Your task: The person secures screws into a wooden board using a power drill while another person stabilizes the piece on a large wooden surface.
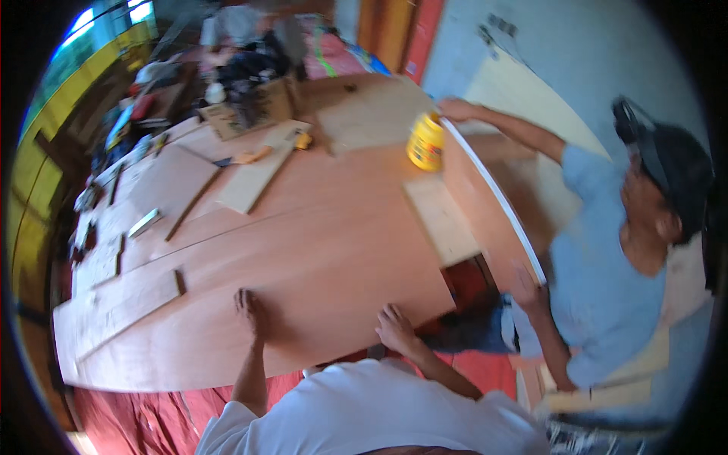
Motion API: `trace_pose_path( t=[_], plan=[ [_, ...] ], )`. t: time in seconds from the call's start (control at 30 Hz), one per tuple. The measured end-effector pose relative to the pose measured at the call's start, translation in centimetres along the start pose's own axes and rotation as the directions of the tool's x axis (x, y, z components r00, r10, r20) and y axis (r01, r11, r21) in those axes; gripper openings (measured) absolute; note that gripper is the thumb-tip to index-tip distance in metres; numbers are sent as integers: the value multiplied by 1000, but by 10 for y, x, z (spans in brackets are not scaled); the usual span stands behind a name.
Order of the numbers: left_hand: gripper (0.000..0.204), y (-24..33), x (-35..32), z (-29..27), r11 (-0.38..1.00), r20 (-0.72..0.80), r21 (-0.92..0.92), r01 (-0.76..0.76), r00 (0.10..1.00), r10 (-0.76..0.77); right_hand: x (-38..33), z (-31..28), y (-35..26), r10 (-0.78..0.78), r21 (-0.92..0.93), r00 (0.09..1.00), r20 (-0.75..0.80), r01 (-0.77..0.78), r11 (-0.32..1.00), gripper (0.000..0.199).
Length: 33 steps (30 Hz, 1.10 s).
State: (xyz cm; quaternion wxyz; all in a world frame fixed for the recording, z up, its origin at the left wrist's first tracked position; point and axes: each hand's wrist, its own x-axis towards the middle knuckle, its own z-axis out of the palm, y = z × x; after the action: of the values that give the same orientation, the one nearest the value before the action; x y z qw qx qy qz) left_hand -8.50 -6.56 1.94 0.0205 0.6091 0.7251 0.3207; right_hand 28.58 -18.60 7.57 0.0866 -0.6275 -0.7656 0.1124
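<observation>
Big plywood sheet (318, 250) lies flat on the bench. Left hand (249, 309) & right hand (396, 327) rest open, palms down, on its near edge. Prob. stiff, heavy, awkward; grip at edges. Co-worker's panel (485, 201) stands at the sheet's right end, beside a yellow jar (425, 142).

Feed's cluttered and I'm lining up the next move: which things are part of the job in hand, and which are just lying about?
In hand:
left hand, flat on the plywood sheet
right hand, at the sheet's near edge
white-edged panel, held on edge by a co-worker

Lying about:
yellow tub
cardboard box
wood strip
offcut
</observation>
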Motion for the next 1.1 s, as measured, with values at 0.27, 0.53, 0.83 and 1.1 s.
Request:
trace_pose_path(
  t=[0.27, 0.53, 0.83, 1.1],
  plan=[
    [38, -6, -2, 8, 998, 14, 62, -30, 999, 29, -3, -1, 3, 100, -3, 994, 50, -100, 995, 44],
    [39, -7, -1, 10, 999, 28, 44, -26, 999, 25, -3, -4, 4, 87, 60, 993, 79, -92, 994, 43],
    [38, -6, -1, 9, 999, 30, 43, 16, 999, -18, -2, -5, -2, 86, 25, 994, 63, -88, 996, 47],
    [36, -9, 0, 12, 997, 29, 70, 15, 999, -17, -5, -14, -2, 31, 22, 998, 54, -33, 999, 51]
  ],
)
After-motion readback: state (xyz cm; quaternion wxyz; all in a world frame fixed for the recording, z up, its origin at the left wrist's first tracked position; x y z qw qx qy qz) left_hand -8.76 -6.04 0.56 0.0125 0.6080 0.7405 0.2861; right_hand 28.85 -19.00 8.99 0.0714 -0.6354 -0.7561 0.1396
